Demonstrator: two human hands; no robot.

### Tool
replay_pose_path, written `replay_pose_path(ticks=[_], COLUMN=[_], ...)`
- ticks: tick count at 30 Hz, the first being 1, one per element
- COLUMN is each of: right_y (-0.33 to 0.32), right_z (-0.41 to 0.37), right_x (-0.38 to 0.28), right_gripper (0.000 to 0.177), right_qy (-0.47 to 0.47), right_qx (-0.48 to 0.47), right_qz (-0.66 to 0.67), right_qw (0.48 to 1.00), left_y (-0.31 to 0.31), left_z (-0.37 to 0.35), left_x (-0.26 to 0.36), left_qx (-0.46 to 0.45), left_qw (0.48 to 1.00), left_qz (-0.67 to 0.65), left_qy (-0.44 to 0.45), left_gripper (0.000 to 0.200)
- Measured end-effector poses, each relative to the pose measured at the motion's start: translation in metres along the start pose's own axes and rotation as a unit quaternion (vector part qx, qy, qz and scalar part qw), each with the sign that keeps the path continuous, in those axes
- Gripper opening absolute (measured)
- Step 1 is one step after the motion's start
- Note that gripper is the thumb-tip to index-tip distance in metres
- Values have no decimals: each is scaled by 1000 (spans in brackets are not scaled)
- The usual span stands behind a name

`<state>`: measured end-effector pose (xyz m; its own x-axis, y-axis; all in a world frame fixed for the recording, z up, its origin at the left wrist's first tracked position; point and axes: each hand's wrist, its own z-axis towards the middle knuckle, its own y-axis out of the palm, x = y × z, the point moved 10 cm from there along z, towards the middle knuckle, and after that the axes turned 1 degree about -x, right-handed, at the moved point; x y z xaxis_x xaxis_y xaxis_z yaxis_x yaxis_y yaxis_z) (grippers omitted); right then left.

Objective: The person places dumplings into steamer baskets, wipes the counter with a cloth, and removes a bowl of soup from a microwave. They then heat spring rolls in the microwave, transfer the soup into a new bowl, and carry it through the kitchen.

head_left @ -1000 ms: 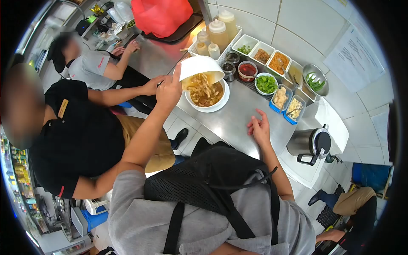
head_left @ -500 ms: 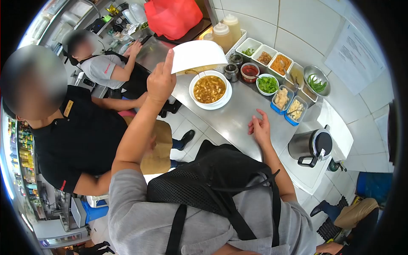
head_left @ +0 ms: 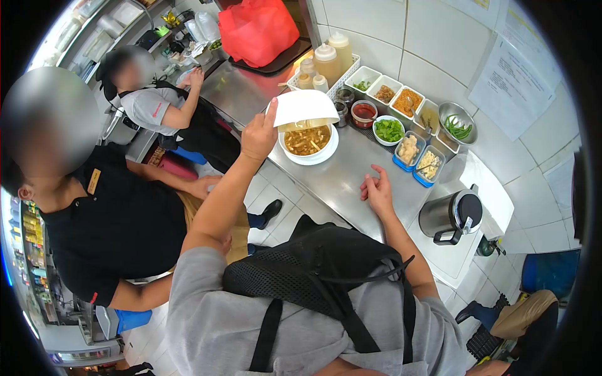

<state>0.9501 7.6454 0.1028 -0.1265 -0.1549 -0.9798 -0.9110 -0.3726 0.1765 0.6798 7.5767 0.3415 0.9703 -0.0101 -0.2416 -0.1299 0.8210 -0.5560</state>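
My left hand (head_left: 259, 135) grips a white bowl (head_left: 302, 106) tipped on its side, its underside toward me. Brownish broth wets its lower lip. Right beneath it, a second white bowl (head_left: 333, 145) stands on a white saucer (head_left: 311, 162). This lower bowl holds brown soup (head_left: 308, 140) with pale pieces; the tipped bowl hides its back rim. Over the steel counter, my right hand (head_left: 377, 190) is empty, its fingers apart and loosely bent. Nearest to it are two blue-based tubs, one of pale chunks (head_left: 408, 151) and one of chopped bits (head_left: 429, 166).
Along the wall are squeeze bottles (head_left: 327, 61), white containers of toppings (head_left: 407, 102), chopped greens (head_left: 389, 130), red sauce (head_left: 364, 111) and a metal bowl of green pods (head_left: 458, 124). A steel jug (head_left: 442, 216) stands at right. A co-worker in black (head_left: 116, 219) is close on my left.
My left hand has brought the tipped bowl lower, closer over the soup bowl, now covering part of its rim. My right hand stays open over the counter.
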Motion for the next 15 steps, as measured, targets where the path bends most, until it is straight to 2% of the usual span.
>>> replay_pose_path(ticks=[4,7,10,12,13,15], right_y=[-1,1,0,0,0,-1], right_z=[-2,-2,-2,-2,-2,-1], right_x=[-1,-1,1,3,4,4], right_gripper=[42,42,42,43,43,42], right_qy=[-7,-12,-11,-10,-10,-11], right_qx=[4,8,10,12,15,18], right_qz=[-14,-29,-30,-22,-27,-33], right_qw=[1000,999,999,1000,999,999], left_y=[6,9,19,17,16,28], left_z=[-7,-17,-24,-29,-32,-48], left_x=[-4,-2,-11,-35,-36,-60], left_qx=[-6,-33,-73,-43,-43,-97], left_qw=[1000,999,996,987,987,951], left_qz=[13,9,22,-19,-19,-60], left_qy=[-28,-18,-47,-153,-155,-289], left_gripper=[69,68,66,62,62,60])
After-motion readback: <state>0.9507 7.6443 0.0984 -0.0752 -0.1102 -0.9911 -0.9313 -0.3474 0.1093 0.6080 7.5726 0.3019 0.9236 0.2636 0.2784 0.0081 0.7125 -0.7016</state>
